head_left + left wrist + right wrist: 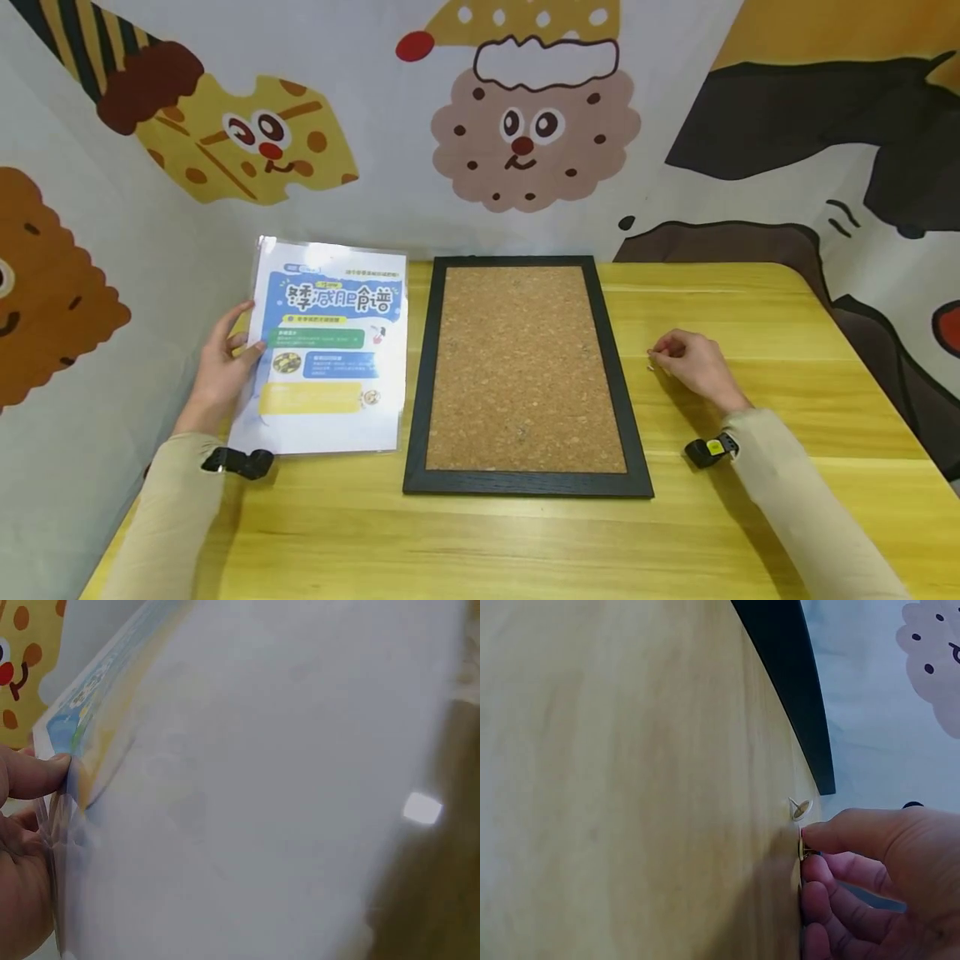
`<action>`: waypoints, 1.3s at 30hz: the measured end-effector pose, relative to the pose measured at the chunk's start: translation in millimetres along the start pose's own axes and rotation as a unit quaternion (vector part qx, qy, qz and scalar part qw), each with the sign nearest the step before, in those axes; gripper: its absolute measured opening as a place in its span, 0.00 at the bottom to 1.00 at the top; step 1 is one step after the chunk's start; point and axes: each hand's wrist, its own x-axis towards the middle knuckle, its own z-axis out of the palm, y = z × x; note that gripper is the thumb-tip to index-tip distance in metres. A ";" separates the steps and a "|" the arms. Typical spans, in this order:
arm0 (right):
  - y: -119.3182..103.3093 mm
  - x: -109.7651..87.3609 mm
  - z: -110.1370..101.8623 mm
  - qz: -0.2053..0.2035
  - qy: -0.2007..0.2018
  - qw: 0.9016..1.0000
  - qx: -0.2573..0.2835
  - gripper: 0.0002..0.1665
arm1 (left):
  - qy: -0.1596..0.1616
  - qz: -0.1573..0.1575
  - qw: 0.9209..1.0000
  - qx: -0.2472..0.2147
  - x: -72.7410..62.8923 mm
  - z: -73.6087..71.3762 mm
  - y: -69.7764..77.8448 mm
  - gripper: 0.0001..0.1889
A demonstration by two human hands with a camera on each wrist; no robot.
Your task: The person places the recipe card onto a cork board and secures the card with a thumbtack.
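My left hand (220, 367) pinches the left edge of a laminated sheet (330, 429) with a blue Chinese heading and coloured boxes. In the left wrist view the thumb (37, 774) presses on the sheet's printed face, and the plastic bends there. To the right of the sheet lies a cork board (525, 358) in a black frame. Beyond the board's right side, my right hand (697, 367) is down at the tabletop. Its thumb and finger pinch a gold thumbtack (805, 851), partly hidden by the fingertips. Beside them another thumbtack (801, 809) lies on the table, point up at a tilt.
The yellow wood-grain table (337, 533) carries the board and sheet. A cloth (390, 167) printed with cartoon food hangs behind the table's back edge. Each wrist wears a small black camera, one on the left (247, 463) and one on the right (703, 452).
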 end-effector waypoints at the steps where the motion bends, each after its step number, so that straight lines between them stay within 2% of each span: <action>1: -0.1 0.5 0.0 0.000 -0.001 1.000 0.001 0.09 | 0.001 0.001 1.000 -0.006 -0.2 0.3 0.9 0.34; 11: 2.6 2.8 2.1 -0.001 0.007 1.000 0.015 0.06 | -0.011 0.026 0.999 -0.034 2.6 -1.4 15.8 0.32; 18: 4.4 1.8 2.2 -0.010 0.028 0.999 0.035 0.04 | -0.026 0.030 0.999 0.007 2.5 -3.8 29.1 0.31; 25: 6.9 1.1 3.3 -0.014 0.029 0.997 0.072 0.08 | -0.036 0.038 0.999 -0.008 2.8 -6.4 44.8 0.31; 32: 8.9 -0.5 4.4 -0.028 0.037 0.993 0.106 0.13 | -0.047 0.051 0.998 -0.007 3.4 -1.0 63.9 0.32; 39: 7.2 1.2 4.8 -0.022 0.050 0.992 0.112 0.13 | -0.055 0.076 0.995 -0.018 3.4 0.5 82.5 0.32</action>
